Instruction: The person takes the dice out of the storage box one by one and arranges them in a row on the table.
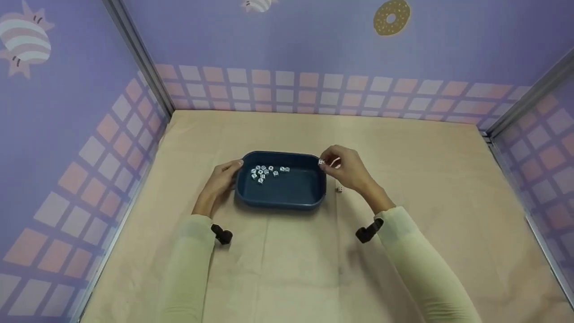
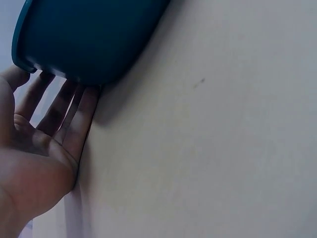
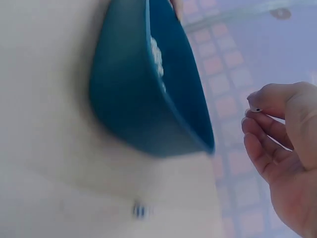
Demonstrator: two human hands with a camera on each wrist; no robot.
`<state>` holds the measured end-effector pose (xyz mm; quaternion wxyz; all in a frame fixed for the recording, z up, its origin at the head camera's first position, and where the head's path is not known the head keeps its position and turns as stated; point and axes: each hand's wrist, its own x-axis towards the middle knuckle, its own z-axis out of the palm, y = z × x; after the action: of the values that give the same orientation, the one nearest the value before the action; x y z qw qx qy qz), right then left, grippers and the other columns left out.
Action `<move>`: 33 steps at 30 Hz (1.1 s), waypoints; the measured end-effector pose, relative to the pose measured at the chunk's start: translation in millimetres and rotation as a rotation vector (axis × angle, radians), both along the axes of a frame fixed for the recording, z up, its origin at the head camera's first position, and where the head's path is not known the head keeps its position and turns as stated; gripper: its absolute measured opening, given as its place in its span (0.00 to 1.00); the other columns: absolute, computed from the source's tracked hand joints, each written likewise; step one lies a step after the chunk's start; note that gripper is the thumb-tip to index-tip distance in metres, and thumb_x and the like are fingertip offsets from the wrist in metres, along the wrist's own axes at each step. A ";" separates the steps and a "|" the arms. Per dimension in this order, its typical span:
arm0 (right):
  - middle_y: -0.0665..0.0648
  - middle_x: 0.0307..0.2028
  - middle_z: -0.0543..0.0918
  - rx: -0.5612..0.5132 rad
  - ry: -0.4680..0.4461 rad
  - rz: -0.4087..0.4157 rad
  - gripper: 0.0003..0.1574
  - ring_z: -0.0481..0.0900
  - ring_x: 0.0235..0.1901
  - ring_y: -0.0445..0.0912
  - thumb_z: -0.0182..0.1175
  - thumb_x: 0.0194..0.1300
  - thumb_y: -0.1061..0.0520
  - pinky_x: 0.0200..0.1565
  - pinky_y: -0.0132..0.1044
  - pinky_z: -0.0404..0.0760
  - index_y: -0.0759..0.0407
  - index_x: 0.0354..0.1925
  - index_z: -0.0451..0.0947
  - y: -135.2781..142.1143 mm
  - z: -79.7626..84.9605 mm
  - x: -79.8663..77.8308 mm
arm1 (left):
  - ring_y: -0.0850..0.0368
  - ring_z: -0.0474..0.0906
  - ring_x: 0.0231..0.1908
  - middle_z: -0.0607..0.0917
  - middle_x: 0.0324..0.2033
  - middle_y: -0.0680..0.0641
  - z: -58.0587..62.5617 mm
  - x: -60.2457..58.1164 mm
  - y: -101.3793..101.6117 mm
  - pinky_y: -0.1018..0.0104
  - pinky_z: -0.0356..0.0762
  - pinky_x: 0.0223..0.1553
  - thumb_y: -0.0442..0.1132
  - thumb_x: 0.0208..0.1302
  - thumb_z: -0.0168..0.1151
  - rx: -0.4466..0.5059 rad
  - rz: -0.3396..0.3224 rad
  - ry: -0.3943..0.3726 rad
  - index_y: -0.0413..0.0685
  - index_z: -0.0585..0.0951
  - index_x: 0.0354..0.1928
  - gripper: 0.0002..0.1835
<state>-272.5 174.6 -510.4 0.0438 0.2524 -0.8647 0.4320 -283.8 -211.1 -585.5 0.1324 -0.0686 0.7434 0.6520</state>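
Observation:
A dark blue rectangular tray [image 1: 287, 204] with raised walls holds several white dice [image 1: 262, 176], gathered toward its left and back. My left hand [image 1: 222, 179] holds the tray's left end, thumb at the rim and fingers against the outer wall, as the left wrist view also shows. Beside the right rim, my right hand [image 1: 347, 168] pinches one white die [image 1: 321, 162] between thumb and fingertips. The right wrist view shows only a small part of that die [image 3: 255, 107]. Another die [image 1: 340, 189] lies on the cloth to the tray's right, under the right wrist.
A beige cloth [image 1: 296, 269] covers the table. Purple patterned panels [image 1: 287, 45] stand at the back and both sides, joined by metal posts [image 1: 141, 54]. Black wrist cameras [image 1: 368, 231] are strapped over the pale sleeves [image 1: 419, 255].

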 end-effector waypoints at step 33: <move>0.58 0.40 0.83 0.126 -0.149 -0.140 0.08 0.80 0.40 0.49 0.71 0.66 0.68 0.43 0.38 0.78 0.64 0.45 0.86 68.8 -83.3 25.5 | 0.47 0.78 0.67 0.78 0.71 0.43 -0.7 -1.5 -3.5 0.54 0.73 0.68 0.61 0.78 0.59 -0.030 -0.018 0.031 0.46 0.74 0.76 0.35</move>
<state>-247.0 243.4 -593.7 -0.0066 0.1609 -0.9066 0.3901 -285.3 -214.6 -586.2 0.1256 -0.0536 0.7556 0.6406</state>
